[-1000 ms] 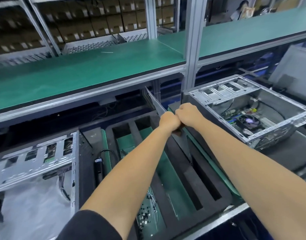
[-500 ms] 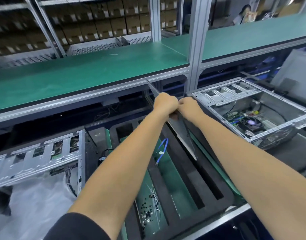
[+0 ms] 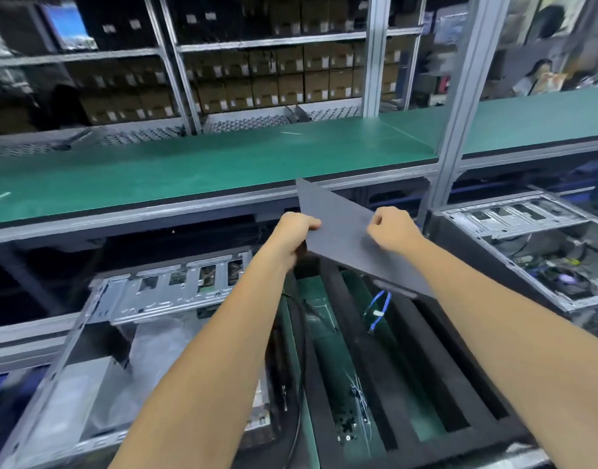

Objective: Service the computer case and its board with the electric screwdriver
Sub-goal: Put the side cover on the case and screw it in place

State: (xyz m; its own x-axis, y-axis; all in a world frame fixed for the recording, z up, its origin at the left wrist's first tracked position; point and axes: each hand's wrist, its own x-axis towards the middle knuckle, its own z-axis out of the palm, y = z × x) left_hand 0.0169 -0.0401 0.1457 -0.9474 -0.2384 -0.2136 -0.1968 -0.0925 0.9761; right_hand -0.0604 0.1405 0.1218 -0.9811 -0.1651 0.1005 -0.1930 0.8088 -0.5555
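We stand at a two-level bench: green upper shelf (image 3: 189, 164) on a pale metal frame, with an upright post (image 3: 455, 106) right of centre. Behind it, racks of brown cartons (image 3: 284, 82), blurred. One other person (image 3: 541, 77) sits far back, right.

Lower worktop (image 3: 301, 346), what shows of it, is green mat under a black foam tray (image 3: 402, 370) with long parallel slots.

Count:
- Two open computer cases. Left case (image 3: 162, 296) lies just beside the tray, drive cage up, clear plastic inside. Right case (image 3: 534, 252) lies past the post, its board and a fan visible.
- One dark grey side panel (image 3: 345, 231), held in the air above the tray's far end, tilted, far corner reaching the shelf's front edge.
- One blue cable (image 3: 380, 308) in a tray slot.
- A scatter of small dark screws (image 3: 350, 424) in the nearer part of a slot; too small to count.
- A black cord (image 3: 299, 333) runs along the tray's left side. We cannot make out the screwdriver itself.

Hands: left hand (image 3: 295, 228) grips the panel's left edge, fingers curled over it. Right hand (image 3: 392, 228) has fingers curled against the panel's top face; the grip is partly hidden.

Room to move: the panel sits between shelf edge and post, close to both. Cases bound the tray left and right.
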